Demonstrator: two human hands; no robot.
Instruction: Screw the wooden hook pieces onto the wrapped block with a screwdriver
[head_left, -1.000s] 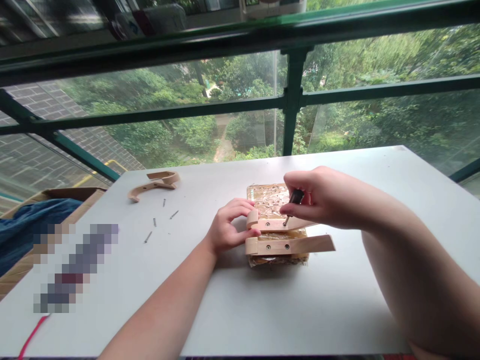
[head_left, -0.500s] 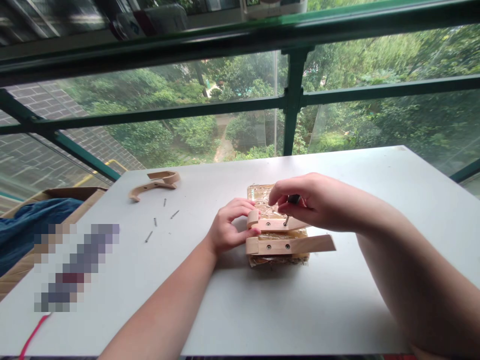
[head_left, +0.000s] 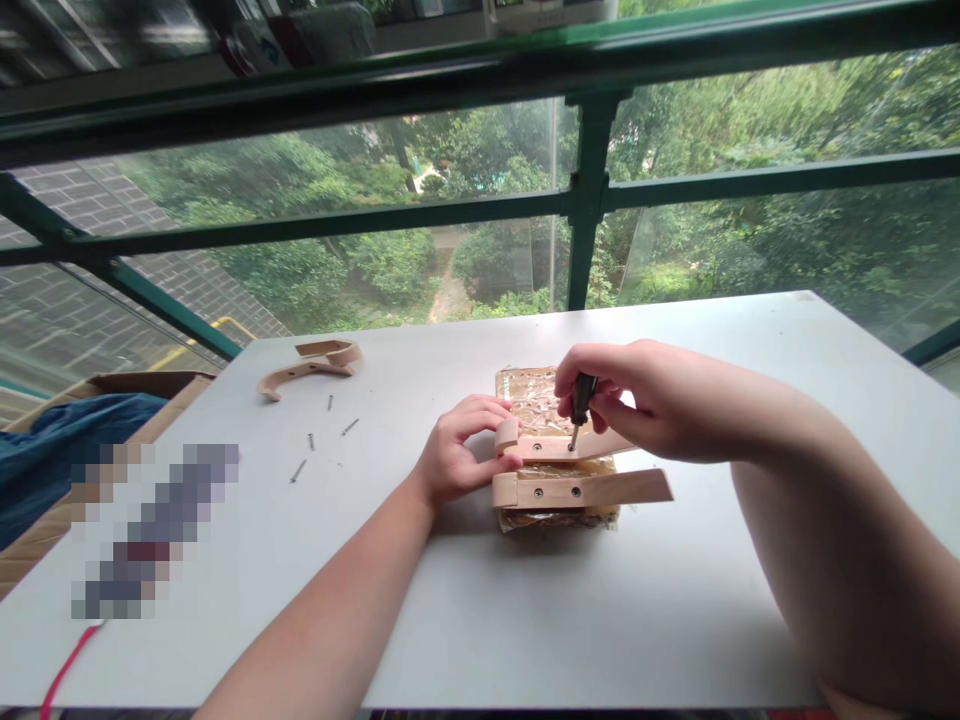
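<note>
A short screwdriver (head_left: 582, 398) with a dark handle is held in my right hand (head_left: 637, 395), fingers curled round it. Its tip meets the right screw of the far wooden hook (head_left: 553, 450), which lies across a tan block wrapped in clear plastic (head_left: 517, 390). My left hand (head_left: 461, 450) grips the curled left end of that hook between thumb and fingers. Nearer to me, a second wooden hook (head_left: 626, 487) lies on the same block, with two screws in it. Part of the far hook's right end is behind my right hand.
Two loose wooden hooks (head_left: 315, 368) rest at the table's back left. Several screws (head_left: 298, 471) lie scattered in front of them. A cardboard box (head_left: 172, 400) with blue cloth stands left of the white table (head_left: 420, 620). A pixelated object (head_left: 154, 530) with a red cord lies at left.
My right hand has turned and shifted slightly right, bringing the screwdriver's handle into fuller view. The tip stays at the same screw. My left hand and the hooks have hardly moved.
</note>
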